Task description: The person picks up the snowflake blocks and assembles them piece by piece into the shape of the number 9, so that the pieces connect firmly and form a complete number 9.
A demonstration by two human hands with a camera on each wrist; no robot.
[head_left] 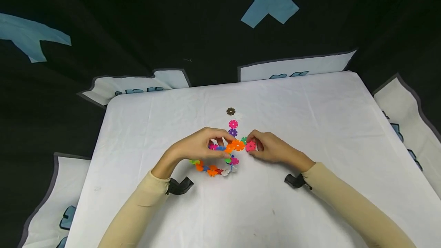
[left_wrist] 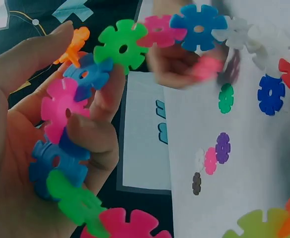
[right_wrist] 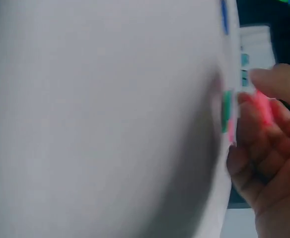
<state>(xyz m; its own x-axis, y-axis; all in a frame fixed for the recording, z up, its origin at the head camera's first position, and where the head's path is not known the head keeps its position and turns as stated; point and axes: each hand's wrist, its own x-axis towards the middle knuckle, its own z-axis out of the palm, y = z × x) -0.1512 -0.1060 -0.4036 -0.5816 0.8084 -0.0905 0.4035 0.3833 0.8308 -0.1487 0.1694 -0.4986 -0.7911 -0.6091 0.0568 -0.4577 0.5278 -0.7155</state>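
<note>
My left hand (head_left: 200,144) grips a looping chain of interlocked flower-shaped plastic discs, its thumb and fingers around several links. An orange disc (head_left: 238,145) sticks out from this hand toward the right. In the left wrist view the chain curves past a green disc (left_wrist: 121,45), a blue disc (left_wrist: 198,28) and white ones (left_wrist: 271,45). My right hand (head_left: 272,147) pinches a single pink disc (head_left: 250,146), held just right of the orange one. In the right wrist view that pink disc (right_wrist: 264,106) is blurred between thumb and fingers.
Loose discs lie on the white table (head_left: 293,209) beyond the hands: brown (head_left: 231,111), pink (head_left: 233,124), purple (head_left: 232,132) and green (head_left: 244,140). A blue disc (left_wrist: 271,94) and a white disc (left_wrist: 200,157) also lie there. Black curtain (head_left: 206,41) hangs behind the table.
</note>
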